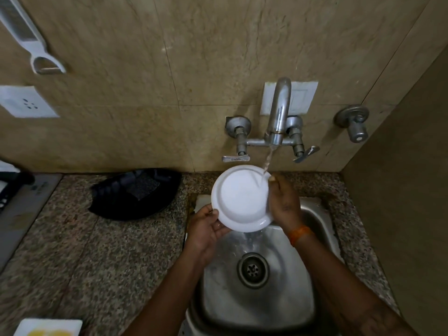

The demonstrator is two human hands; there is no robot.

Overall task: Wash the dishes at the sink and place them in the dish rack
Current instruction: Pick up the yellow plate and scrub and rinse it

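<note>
You're mid-rinse: left hand [208, 229] & right hand [282, 202] grip the round white plastic plate [238, 197] under the steel tap [278, 112] at frame centre; racking's still left.

One white plate [240, 197], held over one steel sink [300, 309] with one drain [253, 269]. Two hands: left [206, 229] and right [282, 202]. One orange wristband [299, 235]. One tap [278, 112] with two lever handles [235, 158] and [306, 153], plus one separate wall valve [354, 123]. One black tray [135, 194] on the counter. One wall socket [25, 101]. One white hanging grater [26, 35]. One white dish [48, 327] at the bottom edge.
</note>
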